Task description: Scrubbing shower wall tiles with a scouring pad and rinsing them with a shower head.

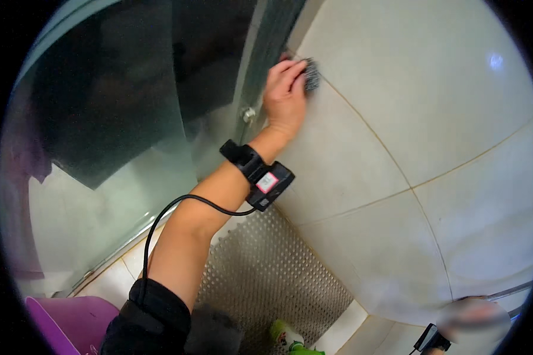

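Observation:
My left hand (286, 91) reaches up along a pale tiled wall (364, 164), its fingers closed around a dark grey metal scouring pad (311, 74). The pad is against the tile near a grout line, beside the metal frame (266, 57) of a glass shower door. On the left wrist sits a black strapped device (266, 182) with a cable running back along the forearm. My right hand (473, 317) shows at the lower right, near a metal bar (510, 290). Blur covers it, so its fingers and anything in them cannot be made out.
The glass panel (160, 199) fills the left side, with a small metal knob (248, 115) by its frame. A purple plastic bucket (78, 310) stands at the lower left. Below lies a studded grey bath mat (271, 257), with a green and white object (288, 337) at its near end.

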Demonstrator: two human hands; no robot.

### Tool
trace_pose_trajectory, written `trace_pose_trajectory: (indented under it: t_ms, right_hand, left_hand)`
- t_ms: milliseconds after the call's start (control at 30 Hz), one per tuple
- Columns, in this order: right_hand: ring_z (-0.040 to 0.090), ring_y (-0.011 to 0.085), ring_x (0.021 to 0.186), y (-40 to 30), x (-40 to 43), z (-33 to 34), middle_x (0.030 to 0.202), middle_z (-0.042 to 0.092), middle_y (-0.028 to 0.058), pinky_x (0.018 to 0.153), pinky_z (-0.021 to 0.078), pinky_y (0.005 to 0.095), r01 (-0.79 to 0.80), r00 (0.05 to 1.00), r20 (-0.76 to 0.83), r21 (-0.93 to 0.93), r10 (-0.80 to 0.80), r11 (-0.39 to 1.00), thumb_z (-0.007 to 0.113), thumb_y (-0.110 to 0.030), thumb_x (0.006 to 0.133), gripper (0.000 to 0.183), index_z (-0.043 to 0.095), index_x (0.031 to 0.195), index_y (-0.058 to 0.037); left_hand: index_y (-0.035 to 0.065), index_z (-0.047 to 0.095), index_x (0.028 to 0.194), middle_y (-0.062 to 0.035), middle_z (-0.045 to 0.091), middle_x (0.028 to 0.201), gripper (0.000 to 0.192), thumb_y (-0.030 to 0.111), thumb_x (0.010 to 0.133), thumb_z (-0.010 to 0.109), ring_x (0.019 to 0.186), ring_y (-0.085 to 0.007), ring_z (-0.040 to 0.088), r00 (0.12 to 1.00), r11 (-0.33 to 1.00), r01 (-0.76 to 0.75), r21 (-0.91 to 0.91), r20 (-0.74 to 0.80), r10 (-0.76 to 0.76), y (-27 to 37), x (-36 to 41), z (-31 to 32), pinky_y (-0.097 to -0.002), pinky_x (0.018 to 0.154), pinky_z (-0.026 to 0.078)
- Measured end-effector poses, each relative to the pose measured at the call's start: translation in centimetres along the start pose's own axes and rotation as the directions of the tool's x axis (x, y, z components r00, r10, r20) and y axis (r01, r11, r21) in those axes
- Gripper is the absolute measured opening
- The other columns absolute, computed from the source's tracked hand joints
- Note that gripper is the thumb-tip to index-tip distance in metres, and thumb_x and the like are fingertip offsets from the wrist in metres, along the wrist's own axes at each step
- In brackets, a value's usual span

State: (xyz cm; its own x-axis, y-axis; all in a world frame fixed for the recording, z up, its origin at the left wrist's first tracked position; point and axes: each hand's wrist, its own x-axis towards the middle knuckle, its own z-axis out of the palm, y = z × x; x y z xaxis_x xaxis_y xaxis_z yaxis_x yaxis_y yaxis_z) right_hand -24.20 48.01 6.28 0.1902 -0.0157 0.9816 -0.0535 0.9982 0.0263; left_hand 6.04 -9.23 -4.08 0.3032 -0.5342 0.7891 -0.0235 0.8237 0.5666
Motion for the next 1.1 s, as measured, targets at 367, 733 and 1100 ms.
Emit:
trace_pose_trajectory:
  t_ms: [367,733,1100]
  right_hand:
    - [0.049,0.0193,0.069,-0.7,0.0,0.9,0.074,0.048,0.0058,0.059,0.0403,0.0335,0.144,0.971,-0.148,-0.267,-0.188,0.953,0.046,-0.029,0.078,0.023,0.051,0.083,-0.0072]
    - [0.050,0.0340,0.073,-3.2,0.4,-1.2,0.084,0.054,0.0142,0.065,0.0338,0.0444,-0.005,0.995,-0.098,0.011,0.007,1.000,0.044,-0.026,0.076,0.029,0.051,0.092,-0.0026]
    - [0.053,0.0350,0.060,-5.1,2.1,-2.9,0.063,0.055,0.0159,0.056,0.0375,0.0443,-0.266,0.961,0.096,0.051,0.260,0.963,0.045,-0.028,0.075,0.028,0.054,0.075,-0.0007]
  left_hand:
    - [-0.0018,0.043,0.082,-0.0163,0.043,0.081,0.017,0.002,0.067,0.050,0.075,-0.0272,0.043,0.516,0.463,0.845,0.266,-0.182,-0.837,-5.6,-23.5,-2.9,-0.0347,0.066,0.035]
    - [0.0032,0.048,0.082,-0.0095,0.045,0.083,0.021,-0.004,0.062,0.052,0.076,-0.0257,0.045,0.771,0.801,0.500,-0.330,0.590,-0.238,13.2,-21.3,-0.6,-0.0332,0.066,0.040]
    - [-0.0009,0.046,0.077,-0.0112,0.047,0.073,0.011,-0.003,0.066,0.045,0.069,-0.0214,0.047,0.701,0.696,0.709,0.111,-0.010,-0.713,-2.2,-16.3,-2.3,-0.0296,0.061,0.038]
